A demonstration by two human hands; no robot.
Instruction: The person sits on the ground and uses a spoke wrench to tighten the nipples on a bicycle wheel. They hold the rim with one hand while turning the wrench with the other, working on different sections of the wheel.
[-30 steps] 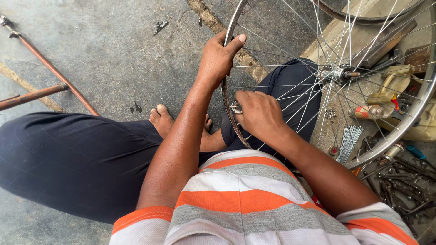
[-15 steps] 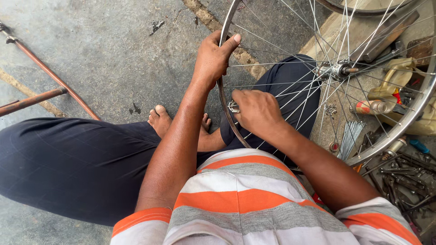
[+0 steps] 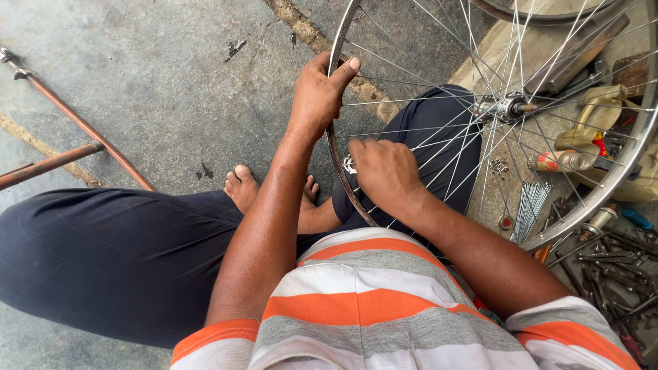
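Here, your left hand point(image 3: 317, 96) is closed around the rim of the bicycle wheel point(image 3: 339, 168), thumb hooked over its inner edge and the fingers wrapped behind the metal. Your right hand point(image 3: 385, 173) sits lower on the same rim, fingers curled in around a small silver spoke tool point(image 3: 349, 164) that peeks out at the knuckles — it is pressed right against the rim where a spoke meets it. How the fingertips sit on the tool cannot be seen, since the back of the hand hides them.

The wheel stands upright between your knees, its near edge over your lap and its hub point(image 3: 504, 107) further out to the right, thin spokes fanning from it. You are seated cross-legged on the concrete floor point(image 3: 157, 75) in dark trousers and an orange, grey and white striped shirt, one bare foot point(image 3: 241, 188) showing just left of your left forearm.

To the left lie two rusty brown rods point(image 3: 82, 127) on the floor, well apart from the wheel. On the right, behind the spokes, there is a bundle of loose spokes point(image 3: 529, 209), a small bottle point(image 3: 563, 161) lying on its side, and a heap of dark metal tools point(image 3: 606, 264) near the frame's lower corner.
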